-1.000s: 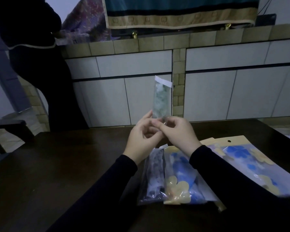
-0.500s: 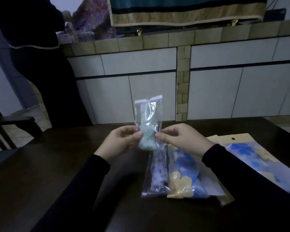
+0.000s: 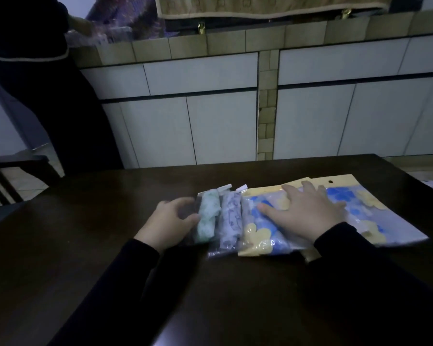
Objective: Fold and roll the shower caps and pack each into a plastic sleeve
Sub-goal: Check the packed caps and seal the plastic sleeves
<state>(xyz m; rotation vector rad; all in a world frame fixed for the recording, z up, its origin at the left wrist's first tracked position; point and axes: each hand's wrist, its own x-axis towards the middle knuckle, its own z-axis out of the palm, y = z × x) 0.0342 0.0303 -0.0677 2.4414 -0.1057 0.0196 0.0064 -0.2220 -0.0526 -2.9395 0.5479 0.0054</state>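
Note:
Three packed sleeves lie side by side on the dark table [image 3: 85,245]. The leftmost sleeve holds a rolled green shower cap [image 3: 208,217]. Beside it lies a sleeve with a grey patterned cap [image 3: 229,221], then one with a blue and yellow cap [image 3: 260,233]. My left hand [image 3: 168,223] touches the green sleeve's left edge with its fingertips. My right hand [image 3: 303,211] lies flat, fingers spread, on the blue sleeve and on a large flat blue and yellow packet [image 3: 375,216] with a yellow header.
A person in dark clothes [image 3: 35,96] stands at the back left by a tiled counter [image 3: 235,41] with white cabinet doors below. A dark chair [image 3: 8,181] stands at the table's left. The table's far edge runs just behind the sleeves.
The green sleeve, held upright in the air by both hands before, now lies on the table left of the grey one. My right hand has moved onto the blue packets.

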